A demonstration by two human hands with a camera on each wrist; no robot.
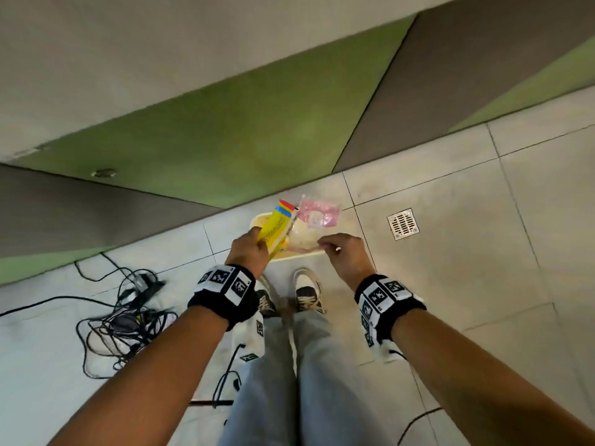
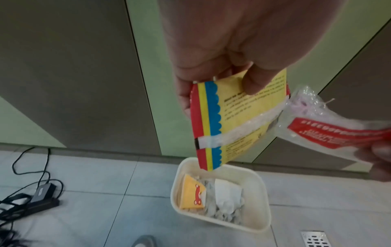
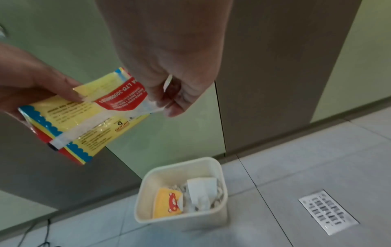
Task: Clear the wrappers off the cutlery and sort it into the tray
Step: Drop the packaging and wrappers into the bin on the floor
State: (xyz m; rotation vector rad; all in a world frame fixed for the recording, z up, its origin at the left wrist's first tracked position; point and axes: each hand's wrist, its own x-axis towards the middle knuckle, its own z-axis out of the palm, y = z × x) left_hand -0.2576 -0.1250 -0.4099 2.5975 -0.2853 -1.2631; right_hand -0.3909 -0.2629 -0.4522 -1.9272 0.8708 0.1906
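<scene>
A: Position noted: both hands are held out above a cream bin that stands on the tiled floor, close to the green and grey wall panels

B: Left hand?

A: A yellow wrapper with a red, yellow and blue scalloped edge is gripped by it; in the left wrist view the thumb is pressed on the printed face and the fingers are curled behind the upper edge. The wrapper is hung tilted directly over the bin's mouth

B: Right hand?

A: A clear plastic wrapper with a red printed label is pinched between its thumb and fingertips; the remaining fingers are curled in. The clear wrapper is seen just beside the yellow one, touching or overlapping it at one edge

B: Bin contents?

A: A yellow packet with red markings and crumpled white paper and plastic are seen inside

B: Cutlery or tray?

A: Neither can be made out in any view

B: Surroundings?

A: A metal floor drain is set in the tiles to the right of the bin. Tangled black cables and a small adapter are lain on the floor to the left. The person's shoes are planted just behind the bin
</scene>
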